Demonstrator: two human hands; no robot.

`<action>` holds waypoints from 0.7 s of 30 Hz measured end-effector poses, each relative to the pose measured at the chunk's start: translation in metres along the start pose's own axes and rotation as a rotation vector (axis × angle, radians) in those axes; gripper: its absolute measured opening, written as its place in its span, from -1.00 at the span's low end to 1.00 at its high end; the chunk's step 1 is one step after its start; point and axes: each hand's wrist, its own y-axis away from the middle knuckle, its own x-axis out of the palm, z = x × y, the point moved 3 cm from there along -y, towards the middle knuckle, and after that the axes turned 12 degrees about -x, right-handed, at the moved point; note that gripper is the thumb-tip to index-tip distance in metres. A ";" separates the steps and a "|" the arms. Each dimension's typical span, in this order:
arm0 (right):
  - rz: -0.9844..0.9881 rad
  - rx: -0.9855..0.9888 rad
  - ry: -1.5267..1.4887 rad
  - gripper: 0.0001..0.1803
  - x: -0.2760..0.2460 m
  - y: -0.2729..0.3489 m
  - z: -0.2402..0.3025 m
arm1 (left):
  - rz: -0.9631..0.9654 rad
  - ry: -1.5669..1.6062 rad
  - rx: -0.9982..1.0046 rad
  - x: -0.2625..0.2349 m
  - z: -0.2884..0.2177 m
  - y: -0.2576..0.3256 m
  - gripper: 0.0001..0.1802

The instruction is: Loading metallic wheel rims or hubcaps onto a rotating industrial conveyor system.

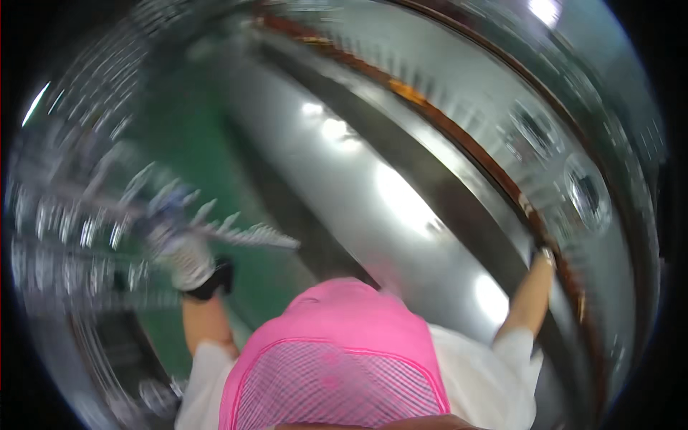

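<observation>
heavy motion blur | glare on metal surface (pixel 365 201) | fisheye-bent edges

Cap (pixel 351 308) pink; mesh panel (pixel 337 387) cross-hatched, pink-edged. Sleeves (pixel 473 373) white. Floor (pixel 175 107) green. Strip (pixel 466 142) reddish-brown, orange-patched.

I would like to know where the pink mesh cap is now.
In the head view, the pink mesh cap is at the bottom centre, between the two white sleeves, with the shiny metal surface above and to its right.

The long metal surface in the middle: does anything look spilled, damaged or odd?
Nothing clearly stands out. The long metal surface has bright patches that look like reflected light rather than spills, though blur could hide small marks.
</observation>
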 end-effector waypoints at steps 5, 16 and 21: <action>-0.001 0.056 -0.365 -0.55 -0.009 -0.016 0.057 | -0.568 -0.046 -0.016 0.004 0.031 -0.015 -0.68; 0.303 -0.003 -0.700 -0.46 0.080 0.040 0.246 | -0.689 -0.359 0.742 -0.099 0.004 0.026 -0.63; 0.378 0.033 -0.732 -0.41 0.109 0.041 0.232 | -0.666 -0.303 0.780 -0.088 0.035 -0.004 -0.66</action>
